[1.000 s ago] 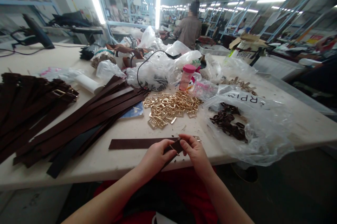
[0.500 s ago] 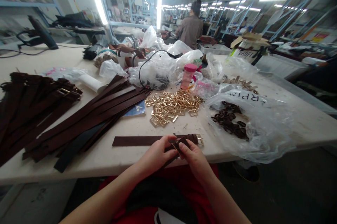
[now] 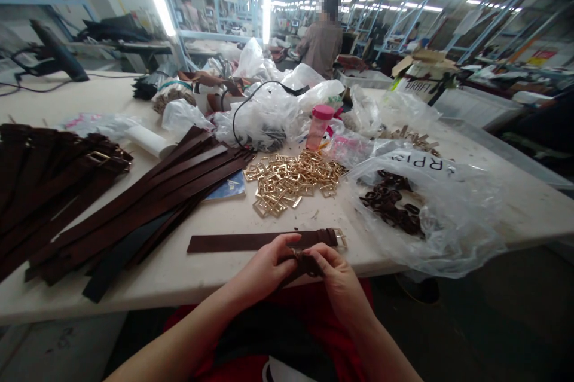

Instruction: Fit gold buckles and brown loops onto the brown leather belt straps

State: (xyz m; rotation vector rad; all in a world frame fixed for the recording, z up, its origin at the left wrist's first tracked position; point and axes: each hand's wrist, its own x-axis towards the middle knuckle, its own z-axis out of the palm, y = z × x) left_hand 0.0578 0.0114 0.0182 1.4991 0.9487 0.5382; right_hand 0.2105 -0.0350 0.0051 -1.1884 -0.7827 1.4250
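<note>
Near the table's front edge, my left hand and my right hand are both closed on a dark brown leather strap. A bit of gold metal shows by the left fingertips, but most of it is hidden. Just beyond my hands lies a finished-looking belt piece, flat on the table, with a gold buckle at its right end. Farther back is a heap of gold buckles. To the right, a clear plastic bag holds small dark brown leather loops.
Dark brown straps are stacked at left, beside a bundle of buckled straps. A white roll, a pink-lidded bottle and plastic bags stand behind. A person is in the background.
My right fingers have shifted along the strap, and its end near them has turned. My view has moved slightly; the belt piece on the table still lies in place.
</note>
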